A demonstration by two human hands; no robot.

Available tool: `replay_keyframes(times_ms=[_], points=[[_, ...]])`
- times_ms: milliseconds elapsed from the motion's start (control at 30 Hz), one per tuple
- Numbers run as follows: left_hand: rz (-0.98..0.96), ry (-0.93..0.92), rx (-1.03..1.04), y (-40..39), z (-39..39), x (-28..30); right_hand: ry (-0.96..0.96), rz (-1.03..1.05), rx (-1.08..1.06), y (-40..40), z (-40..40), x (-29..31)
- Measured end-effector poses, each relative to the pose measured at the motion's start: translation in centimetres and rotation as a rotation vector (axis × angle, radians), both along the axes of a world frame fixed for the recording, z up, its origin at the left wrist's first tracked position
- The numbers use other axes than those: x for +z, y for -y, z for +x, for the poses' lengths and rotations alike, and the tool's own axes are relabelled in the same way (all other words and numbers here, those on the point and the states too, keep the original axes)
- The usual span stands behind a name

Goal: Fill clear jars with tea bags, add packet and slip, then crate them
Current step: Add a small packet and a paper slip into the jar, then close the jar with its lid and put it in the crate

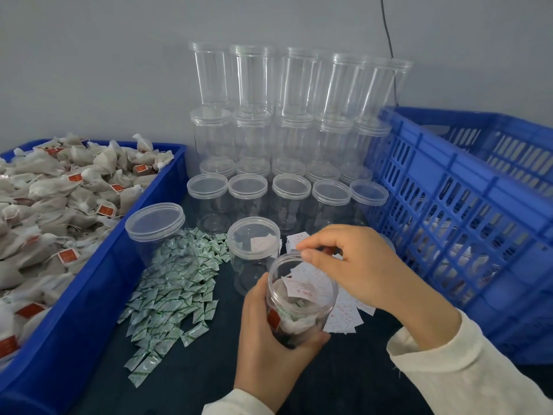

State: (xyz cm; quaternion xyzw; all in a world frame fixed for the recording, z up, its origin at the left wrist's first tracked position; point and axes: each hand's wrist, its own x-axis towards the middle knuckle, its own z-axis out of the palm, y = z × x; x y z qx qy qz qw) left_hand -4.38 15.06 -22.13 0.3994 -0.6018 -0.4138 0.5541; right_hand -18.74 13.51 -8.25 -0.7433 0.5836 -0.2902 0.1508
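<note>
Left hand (269, 330) grips a clear plastic jar (300, 298) holding tea bags, packet and white paper slip (300, 287); right hand (353, 262) pinches at its rim; capping and crating into the right blue slatted crate (449, 211) remain

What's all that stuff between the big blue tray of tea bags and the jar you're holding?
In the head view, a heap of small green-and-white packets lies on the dark table between the tea bag tray and the held jar.
</note>
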Motion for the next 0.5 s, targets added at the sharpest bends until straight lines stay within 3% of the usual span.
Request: replay_keyframes(times_ms=[133,267,367,500], points=[[-0.008,-0.008,-0.028,-0.1,-0.3,0.5,-0.095,0.083,0.047,-0.3,-0.2,1.4],[0.004,-0.013,-0.055,-0.2,-0.3,0.5,-0.447,0.347,0.169,-1.0,0.2,2.1],[-0.022,0.041,-0.051,-0.1,-0.6,0.5,-0.614,0.328,0.171,-1.3,0.9,2.6],[-0.063,0.06,-0.068,0.1,-1.3,1.4,-0.696,0.301,0.144,-1.4,1.1,3.7]])
